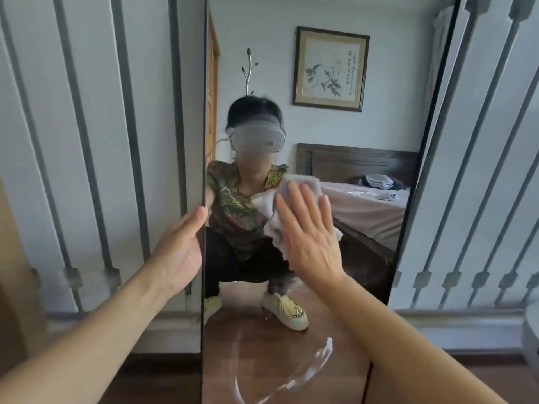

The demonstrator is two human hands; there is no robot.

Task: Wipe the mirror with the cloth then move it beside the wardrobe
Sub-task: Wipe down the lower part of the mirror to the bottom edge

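A tall black-framed mirror stands upright in front of me, leaning against a wall with grey vertical bars. My left hand grips its left edge at mid height, thumb on the front. My right hand lies flat, fingers spread, and presses a pale crumpled cloth against the glass at the middle. Wet curved streaks show on the lower glass. The glass reflects me squatting and the room behind me.
The grey-barred wall panels flank the mirror on both sides. Dark wooden floor runs below. A brown surface sits at the far left edge. A bed and a framed picture appear only as reflections.
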